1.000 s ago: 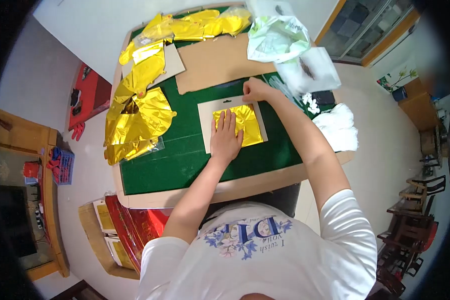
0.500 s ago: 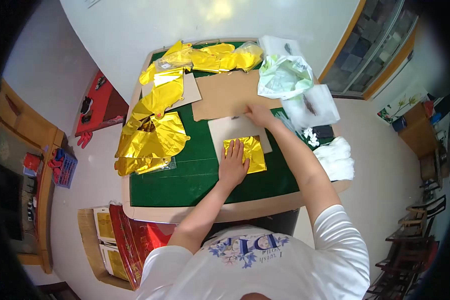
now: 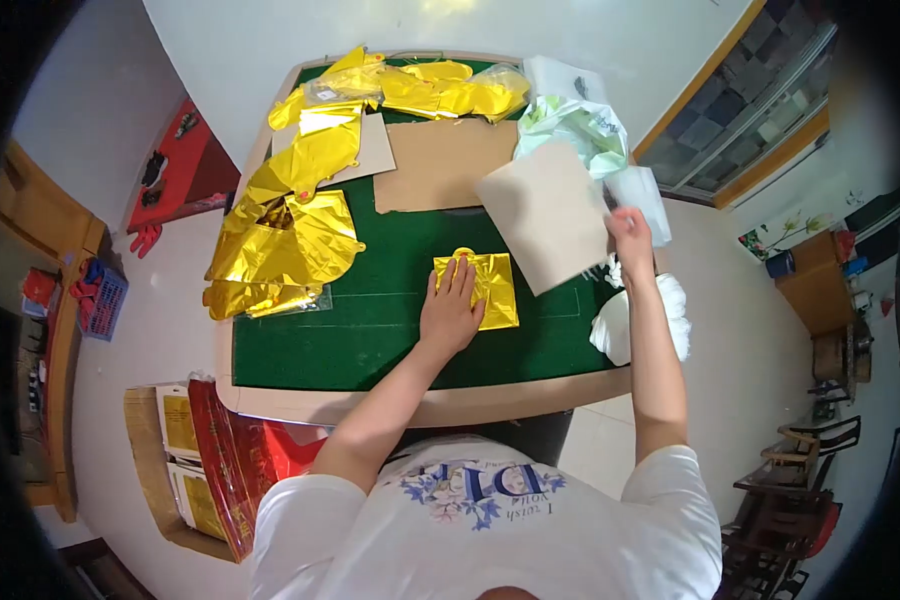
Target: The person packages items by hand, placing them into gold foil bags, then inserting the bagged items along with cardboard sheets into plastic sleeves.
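My left hand [image 3: 452, 308] lies flat, fingers outstretched, on a folded gold foil balloon [image 3: 499, 290] on the green table mat [image 3: 390, 345]. A small tab sticks out at the foil's top edge. Pinched at its right edge by my right hand [image 3: 631, 242] is a pale cardboard sheet [image 3: 544, 215], lifted and tilted over the right side of the table. The sheet hides part of a white-green plastic bag [image 3: 602, 140] and things behind it. A larger brown cardboard piece [image 3: 440, 165] rests on the mat beyond my left hand.
Loose gold foil balloons [image 3: 290, 240] cover the table's left side, and more foil [image 3: 440, 95] lies along the back. On the right are clear plastic packs [image 3: 642, 200] and a white bundle [image 3: 615, 330]. An open carton [image 3: 155, 470] stands on the floor at left.
My right hand has raised the pale cardboard sheet from beneath the folded foil and moved it right. The foil now lies directly on the green mat, still under my left hand.
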`<state>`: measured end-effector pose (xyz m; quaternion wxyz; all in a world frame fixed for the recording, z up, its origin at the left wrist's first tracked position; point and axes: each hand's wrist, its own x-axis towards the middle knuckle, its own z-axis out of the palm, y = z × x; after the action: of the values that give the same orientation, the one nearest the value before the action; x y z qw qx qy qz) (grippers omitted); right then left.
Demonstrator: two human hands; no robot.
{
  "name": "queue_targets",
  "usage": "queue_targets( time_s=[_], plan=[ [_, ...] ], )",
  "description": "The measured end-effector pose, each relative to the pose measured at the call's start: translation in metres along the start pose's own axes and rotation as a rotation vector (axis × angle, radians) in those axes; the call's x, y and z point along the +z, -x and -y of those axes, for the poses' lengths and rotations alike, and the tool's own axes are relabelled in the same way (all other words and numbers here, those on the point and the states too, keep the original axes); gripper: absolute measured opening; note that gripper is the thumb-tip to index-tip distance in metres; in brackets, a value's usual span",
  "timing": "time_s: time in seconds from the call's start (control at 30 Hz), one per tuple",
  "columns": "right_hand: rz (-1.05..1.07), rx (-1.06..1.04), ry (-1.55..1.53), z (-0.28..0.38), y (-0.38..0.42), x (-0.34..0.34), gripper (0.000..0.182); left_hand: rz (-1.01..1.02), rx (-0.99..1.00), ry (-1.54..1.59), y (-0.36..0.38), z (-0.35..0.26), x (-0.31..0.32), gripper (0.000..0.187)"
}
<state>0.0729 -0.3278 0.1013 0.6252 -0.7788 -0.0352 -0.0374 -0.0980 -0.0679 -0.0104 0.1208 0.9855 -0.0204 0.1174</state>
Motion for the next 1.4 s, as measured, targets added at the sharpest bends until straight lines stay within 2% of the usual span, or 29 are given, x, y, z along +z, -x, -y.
queue_targets(
  time_s=[0.03, 0.07, 0.1, 0.13, 0.17, 0.2, 0.27, 0.3, 0.33, 0.4, 0.43, 0.5, 0.57, 0.67, 0.73, 0.97, 1.4],
  plan=[
    [-0.057, 0.1, -0.043, -0.004, 0.021, -0.01, 0.023, 0.0, 0.001, 0.0, 0.0, 0.0, 0.0, 0.062],
    [-0.071, 0.138, -0.048, -0.001, 0.046, -0.015, 0.035, 0.004, 0.002, 0.01, 0.0, 0.0, 0.0, 0.062],
    [-0.152, 0.086, -0.071, -0.02, 0.061, -0.019, 0.045, -0.003, 0.002, 0.01, 0.0, 0.0, 0.0, 0.061],
    [-0.179, 0.125, -0.102, -0.03, 0.079, -0.024, 0.049, -0.01, 0.004, 0.01, 0.0, 0.0, 0.0, 0.061],
    [-0.151, 0.28, -0.163, -0.02, 0.104, -0.03, 0.05, -0.014, 0.007, 0.0, 0.0, 0.0, 0.001, 0.061],
    [-0.21, 0.312, -0.135, -0.022, 0.122, -0.028, 0.046, -0.008, 0.012, 0.008, -0.001, 0.0, 0.0, 0.061],
    [-0.249, 0.364, -0.144, -0.043, 0.153, -0.033, 0.028, 0.01, 0.002, 0.01, -0.001, -0.001, -0.005, 0.06],
    [-0.282, 0.386, -0.049, -0.023, 0.174, -0.027, 0.017, 0.009, 0.001, 0.015, -0.001, -0.002, -0.006, 0.06],
    [-0.281, 0.397, -0.045, -0.037, 0.192, -0.034, 0.017, 0.021, -0.003, 0.017, 0.0, -0.002, -0.006, 0.06],
    [-0.195, 0.156, 0.063, -0.07, 0.226, -0.053, 0.009, 0.013, 0.002, 0.011, -0.001, -0.001, -0.007, 0.06],
    [-0.19, 0.161, 0.067, -0.066, 0.24, -0.054, 0.009, 0.005, 0.001, 0.011, -0.001, -0.001, -0.004, 0.06],
    [0.052, 0.495, 0.019, -0.04, 0.266, -0.04, 0.01, 0.013, -0.001, 0.018, -0.001, -0.001, -0.005, 0.06],
    [0.178, 0.718, -0.019, -0.027, 0.275, -0.014, 0.015, 0.018, 0.002, 0.025, -0.001, -0.001, -0.005, 0.06],
    [0.271, 0.79, -0.083, -0.012, 0.279, 0.023, 0.021, 0.015, -0.003, 0.028, -0.001, 0.001, -0.003, 0.059],
    [0.351, 0.93, -0.114, -0.009, 0.276, 0.04, 0.029, 0.022, -0.016, 0.078, -0.001, 0.001, -0.004, 0.059],
    [0.483, 0.935, -0.223, -0.006, 0.251, 0.084, 0.033, 0.026, -0.02, 0.086, -0.001, 0.0, -0.005, 0.06],
    [0.595, 0.896, -0.207, -0.018, 0.209, 0.105, 0.036, 0.048, -0.014, 0.074, -0.001, -0.001, -0.004, 0.061]
  ],
)
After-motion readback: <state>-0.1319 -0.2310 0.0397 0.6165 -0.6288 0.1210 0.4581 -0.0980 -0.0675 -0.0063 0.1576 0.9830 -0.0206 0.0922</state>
